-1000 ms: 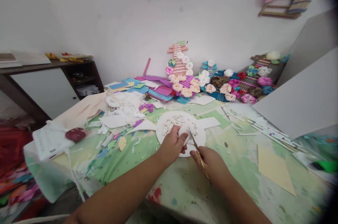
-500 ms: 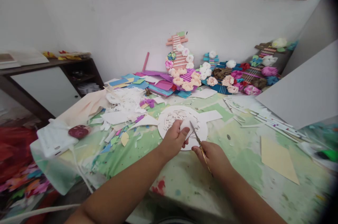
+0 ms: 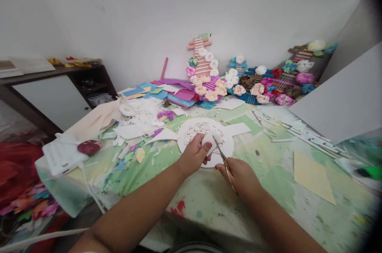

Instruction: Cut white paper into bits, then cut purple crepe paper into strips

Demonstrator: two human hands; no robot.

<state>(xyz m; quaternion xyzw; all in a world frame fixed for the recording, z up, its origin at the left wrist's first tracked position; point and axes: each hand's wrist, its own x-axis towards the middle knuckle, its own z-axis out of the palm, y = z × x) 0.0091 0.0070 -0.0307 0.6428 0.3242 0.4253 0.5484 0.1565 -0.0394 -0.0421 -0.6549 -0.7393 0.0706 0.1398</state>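
Pinched between the thumb and fingers of my left hand (image 3: 195, 153) is a small white paper piece (image 3: 211, 138). My right hand (image 3: 240, 175) grips a pair of scissors (image 3: 226, 166) with gold-coloured handles, and the blades point up and left against the right side of the paper. Below both hands lies a round white disc (image 3: 182, 147), with small white paper cuttings (image 3: 195, 129) heaped in its middle. A white paper strip (image 3: 237, 129) reaches out to the right of the disc, and a pointed white piece (image 3: 164, 135) touches its left side.
Tangled white strips (image 3: 139, 113) and coloured paper sheets (image 3: 182, 96) lie at the back left. Paper-flower crafts (image 3: 205, 66) lean on the wall. A yellow sheet (image 3: 313, 177) and thin white sticks (image 3: 310, 139) lie right. A white power strip (image 3: 64, 153) sits on the left edge.
The whole view has shifted slightly. Both hands keep their hold on the paper piece and the scissors, with the blades still against the paper.
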